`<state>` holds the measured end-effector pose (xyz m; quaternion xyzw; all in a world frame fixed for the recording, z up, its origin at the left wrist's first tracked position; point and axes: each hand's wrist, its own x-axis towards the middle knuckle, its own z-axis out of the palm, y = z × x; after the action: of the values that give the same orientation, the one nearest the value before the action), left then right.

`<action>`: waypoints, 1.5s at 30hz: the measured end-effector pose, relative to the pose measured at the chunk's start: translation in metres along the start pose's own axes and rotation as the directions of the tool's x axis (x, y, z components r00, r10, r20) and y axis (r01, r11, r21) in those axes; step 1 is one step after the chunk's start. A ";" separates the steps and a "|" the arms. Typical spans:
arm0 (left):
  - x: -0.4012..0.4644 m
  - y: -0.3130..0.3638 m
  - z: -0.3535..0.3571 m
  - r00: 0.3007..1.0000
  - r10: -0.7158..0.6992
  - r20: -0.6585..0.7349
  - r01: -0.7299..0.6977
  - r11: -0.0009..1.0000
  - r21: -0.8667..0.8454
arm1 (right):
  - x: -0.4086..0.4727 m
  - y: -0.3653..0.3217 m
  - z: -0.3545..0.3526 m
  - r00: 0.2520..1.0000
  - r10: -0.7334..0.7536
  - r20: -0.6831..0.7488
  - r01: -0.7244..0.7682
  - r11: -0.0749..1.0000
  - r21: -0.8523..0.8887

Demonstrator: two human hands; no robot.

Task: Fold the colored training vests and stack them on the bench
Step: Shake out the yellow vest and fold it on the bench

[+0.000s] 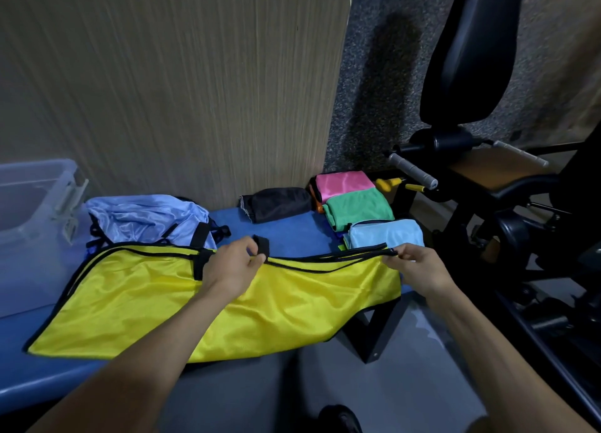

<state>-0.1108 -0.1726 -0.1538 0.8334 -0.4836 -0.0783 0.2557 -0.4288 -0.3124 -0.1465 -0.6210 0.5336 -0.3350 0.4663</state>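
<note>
1. Wood-grain wall panelling backs a blue padded tabletop (286, 229), with speckled gym flooring and a black exercise machine (471, 58) off to the right; a clear plastic bin (32, 198) sits at the far left.
2. Head view, progress: folded vests already lie at the right end of the tabletop, namely a pink vest (343, 183), a green vest (357, 209) and a light blue vest (387, 234), overlapping in a row rather than squarely piled, with an orange edge showing beneath the pink one. A dark folded piece (276, 203) rests just beside them, near the wall.
3. Left to do, as I judge it: a lilac vest (146, 219) lies crumpled and unfolded behind the yellow vest (195, 305), which is spread flat along the front of the tabletop, its right end overhanging the edge. It looks folded once lengthwise at most, so roughly the middle of the job.
4. Hands: both forearms reach forward from below. The left hand (232, 268) rests over the yellow vest's upper edge, its grip a thumb-and-finger pinch on a black strap there. The right hand (419, 268) pinches the black-trimmed shoulder straps at the vest's right end, fingers curled, holding them slightly lifted.
</note>
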 end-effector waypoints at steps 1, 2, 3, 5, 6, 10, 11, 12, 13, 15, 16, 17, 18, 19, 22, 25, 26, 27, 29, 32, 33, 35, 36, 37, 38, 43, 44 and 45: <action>0.003 0.001 -0.002 0.999 -0.005 -0.047 0.003 0.999 -0.036 | 0.000 -0.001 0.002 1.000 -0.011 -0.010 0.011 1.000 -0.021; 0.006 0.000 -0.002 0.996 -0.008 -0.089 0.003 0.998 -0.062 | 0.002 -0.002 0.003 1.000 -0.018 -0.025 0.017 0.999 -0.039; 0.008 0.000 -0.003 0.992 -0.013 -0.122 0.004 0.998 -0.070 | 0.003 -0.002 0.004 0.999 -0.026 -0.034 0.024 0.998 -0.054; 0.010 0.000 0.001 0.989 -0.023 -0.143 0.018 0.999 -0.037 | 0.004 -0.004 0.008 0.997 -0.044 -0.056 0.039 0.995 -0.089; 0.011 -0.001 0.004 0.991 -0.025 -0.131 0.025 1.000 0.004 | 0.004 -0.005 0.009 0.996 -0.053 -0.070 0.045 0.993 -0.113; 0.011 -0.004 0.015 1.000 0.000 -0.021 0.003 0.993 0.114 | 0.005 -0.006 0.014 0.990 -0.078 -0.121 0.055 0.982 -0.183; 0.010 -0.005 0.014 1.000 0.024 0.003 -0.025 0.993 0.113 | 0.005 -0.008 0.016 0.988 -0.081 -0.130 0.055 0.980 -0.192; 0.008 -0.005 0.012 0.998 0.049 0.032 -0.052 0.992 0.112 | 0.005 -0.009 0.017 0.988 -0.077 -0.137 0.049 0.978 -0.201; 0.005 -0.004 0.010 0.995 0.078 0.060 -0.085 0.990 0.110 | 0.005 -0.009 0.018 0.987 -0.069 -0.144 0.038 0.977 -0.208; -0.002 -0.004 0.002 0.981 0.152 0.125 -0.165 0.980 0.107 | 0.006 -0.011 0.019 0.986 -0.045 -0.163 0.014 0.982 -0.187; -0.006 -0.004 -0.004 0.968 0.195 0.155 -0.213 0.971 0.111 | 0.006 -0.012 0.019 0.985 -0.036 -0.168 0.006 0.984 -0.176; -0.011 -0.004 -0.010 0.955 0.242 0.172 -0.265 0.956 0.126 | 0.007 -0.012 0.019 0.986 -0.032 -0.167 0.003 0.985 -0.170; -0.015 -0.005 -0.018 0.943 0.281 0.180 -0.310 0.937 0.162 | 0.008 -0.013 0.019 0.986 -0.029 -0.162 0.002 0.986 -0.166; -0.019 -0.007 -0.026 0.936 0.304 0.177 -0.339 0.915 0.218 | 0.009 -0.014 0.020 0.986 -0.027 -0.163 0.002 0.988 -0.154; -0.024 -0.014 -0.051 0.967 0.219 0.127 -0.253 0.881 0.400 | 0.011 -0.020 0.022 0.982 -0.031 -0.185 0.009 0.993 -0.119; -0.021 -0.032 -0.067 0.994 -0.043 0.100 -0.012 0.869 0.494 | 0.009 -0.027 0.023 0.982 -0.050 -0.181 0.026 0.991 -0.135; -0.019 -0.039 -0.069 0.990 -0.102 0.099 0.039 0.868 0.496 | 0.007 -0.028 0.024 0.984 -0.052 -0.172 0.025 0.988 -0.156; -0.018 -0.045 -0.070 0.986 -0.135 0.094 0.073 0.871 0.485 | 0.007 -0.028 0.024 0.985 -0.049 -0.164 0.020 0.985 -0.174; -0.015 -0.053 -0.070 0.982 -0.170 0.077 0.117 0.883 0.455 | 0.006 -0.027 0.023 0.987 -0.032 -0.157 0.000 0.980 -0.200; -0.013 -0.054 -0.071 0.985 -0.170 0.017 0.146 0.887 0.439 | 0.008 -0.026 0.020 0.990 -0.005 -0.139 -0.027 0.974 -0.225; -0.011 -0.054 -0.072 0.986 -0.168 0.002 0.151 0.890 0.431 | 0.010 -0.023 0.019 0.990 0.005 -0.140 -0.038 0.972 -0.231; -0.009 -0.052 -0.073 0.984 -0.181 0.007 0.161 0.895 0.416 | 0.011 -0.022 0.016 0.990 0.023 -0.141 -0.058 0.966 -0.254; -0.008 -0.051 -0.072 0.980 -0.195 0.027 0.166 0.892 0.420 | 0.011 -0.021 0.015 0.990 0.033 -0.134 -0.067 0.964 -0.256; -0.007 -0.049 -0.072 0.977 -0.209 0.044 0.170 0.888 0.427 | 0.012 -0.020 0.014 0.991 0.040 -0.127 -0.073 0.961 -0.266; -0.006 -0.049 -0.071 0.974 -0.221 0.057 0.175 0.883 0.436 | 0.011 -0.020 0.012 0.992 0.041 -0.121 -0.073 0.958 -0.276; -0.006 -0.042 -0.074 0.965 -0.259 0.047 0.197 0.826 0.528 | 0.016 -0.016 0.009 0.994 0.053 -0.098 -0.084 0.935 -0.344; -0.007 -0.041 -0.074 0.962 -0.269 0.049 0.202 0.820 0.536 | 0.016 -0.017 0.009 0.994 0.061 -0.095 -0.092 0.925 -0.368; -0.006 -0.041 -0.073 0.960 -0.276 0.047 0.210 0.821 0.531 | 0.017 -0.018 0.008 0.994 0.067 -0.087 -0.096 0.914 -0.394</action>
<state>-0.0554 -0.1253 -0.1127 0.9198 -0.3908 -0.0272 -0.0215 -0.4115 -0.3271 -0.1341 -0.6676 0.6323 -0.2217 0.3245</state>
